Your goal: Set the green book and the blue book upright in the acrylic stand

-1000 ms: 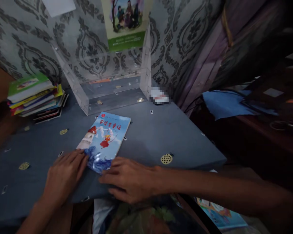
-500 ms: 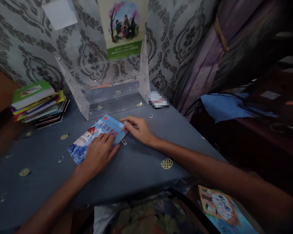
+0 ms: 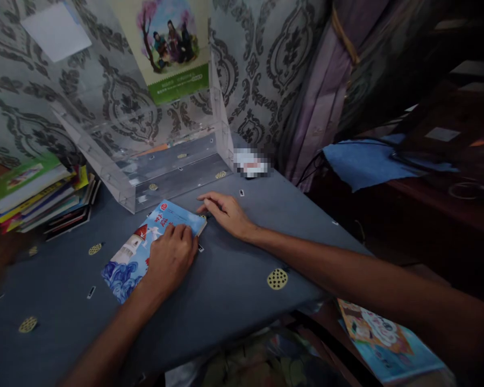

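Note:
A blue children's book [image 3: 129,252] lies closed and slanted on the cloth-covered table [image 3: 226,301]. Its cover shows a white tower with a red roof, dark blue waves and red lettering. My left hand [image 3: 172,252] rests over the book's right part, fingers bent and closed at its near edge, hiding some of the lettering. How far the thumb reaches under the edge is hidden. Just right of the book's far right corner is my right hand [image 3: 226,215], apart from it, fingers loosely stretched and nothing in them.
A clear acrylic rack [image 3: 133,188] stands behind the book. Left of it is a stack of books [image 3: 44,193]; a blurred-out item [image 3: 250,163] lies to its right. More books [image 3: 387,338] sit below the table's right edge. A poster [image 3: 169,48] hangs on the patterned wall.
My right hand has come off the book's right corner. My left hand's fingers, flatter before, are now curled at the book's edge. The view has shifted, so the surroundings appear further left.

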The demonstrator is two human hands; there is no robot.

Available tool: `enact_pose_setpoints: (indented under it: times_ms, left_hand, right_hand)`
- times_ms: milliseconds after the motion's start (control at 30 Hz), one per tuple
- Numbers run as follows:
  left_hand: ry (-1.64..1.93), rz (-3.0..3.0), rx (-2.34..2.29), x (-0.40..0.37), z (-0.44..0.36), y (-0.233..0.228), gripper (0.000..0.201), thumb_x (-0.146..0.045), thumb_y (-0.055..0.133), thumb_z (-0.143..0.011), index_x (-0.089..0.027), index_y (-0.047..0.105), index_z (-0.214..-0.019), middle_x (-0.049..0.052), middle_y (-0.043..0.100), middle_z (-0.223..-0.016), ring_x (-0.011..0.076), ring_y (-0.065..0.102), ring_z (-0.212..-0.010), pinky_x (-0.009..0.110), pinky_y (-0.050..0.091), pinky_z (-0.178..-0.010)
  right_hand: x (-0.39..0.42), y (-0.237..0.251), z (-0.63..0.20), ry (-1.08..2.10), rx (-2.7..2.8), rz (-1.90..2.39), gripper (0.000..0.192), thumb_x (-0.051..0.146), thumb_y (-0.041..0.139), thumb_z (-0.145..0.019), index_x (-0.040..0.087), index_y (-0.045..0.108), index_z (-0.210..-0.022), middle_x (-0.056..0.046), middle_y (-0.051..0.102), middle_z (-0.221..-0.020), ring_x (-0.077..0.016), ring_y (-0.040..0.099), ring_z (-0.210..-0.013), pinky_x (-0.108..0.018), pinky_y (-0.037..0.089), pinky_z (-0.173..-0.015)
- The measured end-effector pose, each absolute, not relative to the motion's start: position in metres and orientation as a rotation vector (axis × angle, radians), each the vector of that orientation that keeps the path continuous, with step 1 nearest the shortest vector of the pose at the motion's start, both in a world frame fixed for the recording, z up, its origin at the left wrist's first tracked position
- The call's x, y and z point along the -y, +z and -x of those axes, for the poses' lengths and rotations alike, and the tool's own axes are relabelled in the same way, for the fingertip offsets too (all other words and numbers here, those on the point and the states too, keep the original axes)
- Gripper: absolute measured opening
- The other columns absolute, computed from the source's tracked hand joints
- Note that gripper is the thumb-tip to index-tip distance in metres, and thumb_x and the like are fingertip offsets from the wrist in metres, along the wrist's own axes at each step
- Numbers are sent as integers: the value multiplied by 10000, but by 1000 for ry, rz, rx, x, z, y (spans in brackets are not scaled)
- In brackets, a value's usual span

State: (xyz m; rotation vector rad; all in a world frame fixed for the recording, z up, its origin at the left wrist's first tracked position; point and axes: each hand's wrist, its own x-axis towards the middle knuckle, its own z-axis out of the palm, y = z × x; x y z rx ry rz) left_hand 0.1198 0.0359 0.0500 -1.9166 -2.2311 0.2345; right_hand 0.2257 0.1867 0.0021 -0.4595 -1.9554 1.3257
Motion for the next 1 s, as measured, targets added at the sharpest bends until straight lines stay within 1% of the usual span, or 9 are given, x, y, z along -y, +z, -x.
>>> enact_pose_setpoints:
  times_ms: [167, 433, 667, 767, 867, 1000]
  left_hand:
    - [185, 1929, 2206, -36, -119, 52, 275, -242, 442, -1007, -155, 702, -1001, 119, 732, -1037, 271, 659, -977, 334, 529, -660]
    - [213, 1912, 2210, -37, -119, 52, 289, -231, 423, -1015, -162, 702, -1034, 107, 741, -1066, 262, 668, -987, 320, 506, -647]
    - [151, 1902, 2175, -36, -116, 50, 301, -247, 419, -1016, -166, 708, -992, 100, 744, -995, 255, 666, -938, 310, 481, -608]
    - [155, 1905, 2160, -35, -116, 47, 318, -247, 401, -1018, -163, 706, -989, 109, 739, -1009, 254, 658, -936, 314, 492, -629]
    - [163, 1909, 2145, -34, -117, 44, 333, -247, 384, -1020, -157, 703, -1003, 120, 731, -1022, 258, 647, -942, 329, 512, -661]
    - [157, 1904, 2124, -34, -117, 40, 319, -264, 402, -1013, -160, 702, -980, 123, 721, -1005, 256, 632, -942, 325, 521, -673]
  right_hand:
    - [-185, 6, -229, 1294, 1973, 438, 274, 259, 452, -1008, 157, 670, -1139, -51, 772, -919, -164, 720, -866, -295, 524, -809]
    - [-181, 8, -231, 1263, 1966, 387, 295, 271, 442, -1010, 145, 668, -1153, -57, 774, -939, -166, 701, -874, -291, 496, -810]
    - [-180, 11, -233, 1226, 2011, 392, 294, 281, 440, -1015, 166, 683, -1134, -41, 767, -926, -154, 688, -868, -291, 489, -828]
    - [-180, 12, -234, 1144, 2074, 379, 285, 271, 434, -1018, 169, 689, -1091, -37, 755, -900, -163, 674, -884, -303, 481, -853]
    - [-178, 11, -235, 1001, 2186, 384, 289, 255, 421, -1027, 161, 693, -1005, -43, 733, -854, -176, 649, -890, -309, 461, -862]
    - [-179, 11, -234, 784, 2380, 445, 321, 241, 420, -1033, 156, 674, -855, -49, 692, -802, -171, 603, -805, -298, 421, -806]
